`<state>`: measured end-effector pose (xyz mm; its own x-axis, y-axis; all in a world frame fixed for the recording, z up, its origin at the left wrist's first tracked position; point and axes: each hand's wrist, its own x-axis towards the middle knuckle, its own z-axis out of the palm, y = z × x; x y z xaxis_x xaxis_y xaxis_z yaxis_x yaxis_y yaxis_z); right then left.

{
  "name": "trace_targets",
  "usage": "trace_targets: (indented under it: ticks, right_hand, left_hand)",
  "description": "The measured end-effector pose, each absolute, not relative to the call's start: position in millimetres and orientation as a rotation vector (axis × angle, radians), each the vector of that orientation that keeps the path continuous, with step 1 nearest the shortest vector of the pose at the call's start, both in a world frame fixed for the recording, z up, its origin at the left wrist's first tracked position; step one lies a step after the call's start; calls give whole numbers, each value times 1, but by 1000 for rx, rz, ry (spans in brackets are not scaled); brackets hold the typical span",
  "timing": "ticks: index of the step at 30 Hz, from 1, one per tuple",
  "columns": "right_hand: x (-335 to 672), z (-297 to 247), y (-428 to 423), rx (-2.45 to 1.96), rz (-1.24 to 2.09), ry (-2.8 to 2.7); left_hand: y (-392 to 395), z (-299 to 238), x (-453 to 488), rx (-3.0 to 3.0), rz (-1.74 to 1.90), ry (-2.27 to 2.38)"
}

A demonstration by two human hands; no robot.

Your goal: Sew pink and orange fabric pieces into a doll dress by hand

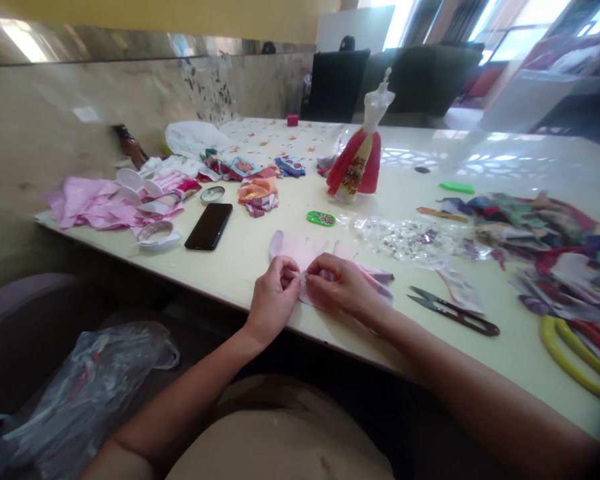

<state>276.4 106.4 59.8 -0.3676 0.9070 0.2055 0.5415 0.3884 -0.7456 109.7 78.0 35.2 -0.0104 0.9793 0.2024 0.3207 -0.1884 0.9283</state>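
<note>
A piece of pale pink fabric [316,245] lies at the table's front edge, beneath and between my hands. My left hand [275,293] pinches its near edge, fingers curled in. Close beside it, my right hand [333,280] pinches the same edge with thumb and forefinger. The fingertips almost meet; anything small between them, such as a needle, cannot be made out. Part of the cloth passes under my right wrist. Beyond the hands sits a green oval case [321,218] with small beads or pins. To the right lie dark thread snips [455,311].
A dress form [379,107] in a red skirt stands at the back. Leftward are a black phone [209,227], tape rolls [156,233] and pink cloth [87,202]. A clear bag of beads [405,237], fabric scraps [535,213] and yellow-handled scissors [573,357] lie on the right.
</note>
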Motion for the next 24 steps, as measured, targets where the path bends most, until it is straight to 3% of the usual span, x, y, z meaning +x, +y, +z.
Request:
trace_targets:
  ticks: [5,10,14,17,24]
  right_hand:
    - [284,68,94,-1281,76,-2305]
    - [332,78,70,-1361,-226,-2175]
    - [405,72,47,-1776,-504,-2132]
    - [443,59,31,-2017,-334,-2226]
    - [449,43,19,-2017,-264,-2235]
  left_hand:
    - [76,37,114,1601,1225,1323]
    - [73,37,115,1526,1239,1312]
    - [75,35,109,1402,1163,1283]
    - [76,35,106,1350,1123,1241]
    - [76,33,104,1378,1128,1201]
